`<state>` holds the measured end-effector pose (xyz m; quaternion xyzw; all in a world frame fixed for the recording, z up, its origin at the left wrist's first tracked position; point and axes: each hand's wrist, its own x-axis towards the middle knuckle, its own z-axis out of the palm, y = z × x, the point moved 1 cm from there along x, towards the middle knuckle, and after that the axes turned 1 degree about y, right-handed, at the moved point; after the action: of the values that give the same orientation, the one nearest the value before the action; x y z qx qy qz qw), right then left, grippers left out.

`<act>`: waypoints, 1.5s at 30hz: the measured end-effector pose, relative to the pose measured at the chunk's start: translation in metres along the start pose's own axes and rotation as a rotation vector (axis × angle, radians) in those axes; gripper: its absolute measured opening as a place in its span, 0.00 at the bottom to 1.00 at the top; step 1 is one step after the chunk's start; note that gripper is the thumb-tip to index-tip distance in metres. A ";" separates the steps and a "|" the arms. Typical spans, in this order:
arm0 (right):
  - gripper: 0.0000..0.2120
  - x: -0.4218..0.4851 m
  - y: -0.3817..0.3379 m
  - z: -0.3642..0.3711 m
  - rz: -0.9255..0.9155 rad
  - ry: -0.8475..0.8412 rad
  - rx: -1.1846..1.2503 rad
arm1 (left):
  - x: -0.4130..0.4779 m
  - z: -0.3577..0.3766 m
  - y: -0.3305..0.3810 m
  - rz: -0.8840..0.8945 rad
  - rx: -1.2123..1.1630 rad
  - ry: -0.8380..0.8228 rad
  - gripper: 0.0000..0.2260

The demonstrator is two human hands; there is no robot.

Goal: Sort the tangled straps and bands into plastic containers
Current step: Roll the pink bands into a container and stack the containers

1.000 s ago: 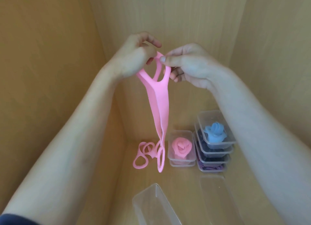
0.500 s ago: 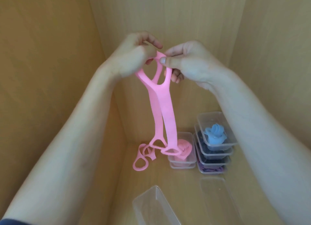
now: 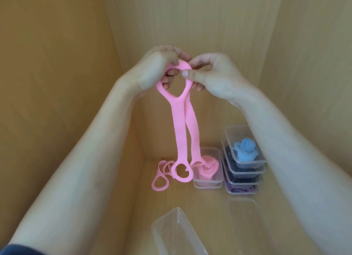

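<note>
Both my hands hold a long pink strap [image 3: 180, 128] up in the air by its top loop. My left hand [image 3: 158, 69] grips the loop's left side, and my right hand [image 3: 211, 73] pinches its right side between thumb and fingers. The strap hangs folded, its lower ring ends dangling near the floor. Another pink band [image 3: 160, 176] lies loose on the wooden surface below. A clear container [image 3: 208, 168] behind it holds a rolled pink band.
A stack of three lidded clear containers [image 3: 243, 159] stands at the right, with blue, dark and purple bands inside. An empty clear container [image 3: 177, 232] and a flat clear lid [image 3: 245, 220] lie in front. Wooden walls close in on the left, back and right.
The strap's top loop has been spread wider between my hands. Its hanging ends have swung and turned, so the lower rings now dangle apart.
</note>
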<state>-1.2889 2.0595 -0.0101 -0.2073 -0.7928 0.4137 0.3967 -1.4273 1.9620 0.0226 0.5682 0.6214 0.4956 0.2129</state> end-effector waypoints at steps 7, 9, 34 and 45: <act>0.08 -0.005 0.000 0.006 -0.036 -0.063 -0.042 | -0.002 0.003 0.002 0.051 0.156 0.049 0.15; 0.09 -0.004 0.001 0.009 -0.067 -0.049 -0.051 | -0.002 0.004 0.000 0.046 0.179 0.037 0.14; 0.06 -0.032 0.011 0.002 -0.173 0.054 0.035 | -0.126 0.102 -0.363 -0.538 0.946 -0.425 0.24; 0.08 -0.040 0.032 0.013 -0.078 -0.014 0.142 | -0.111 0.097 -0.355 -0.396 0.825 -0.078 0.18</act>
<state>-1.2754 2.0449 -0.0589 -0.1449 -0.7717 0.4544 0.4207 -1.4934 1.9452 -0.3556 0.4941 0.8549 0.1350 0.0826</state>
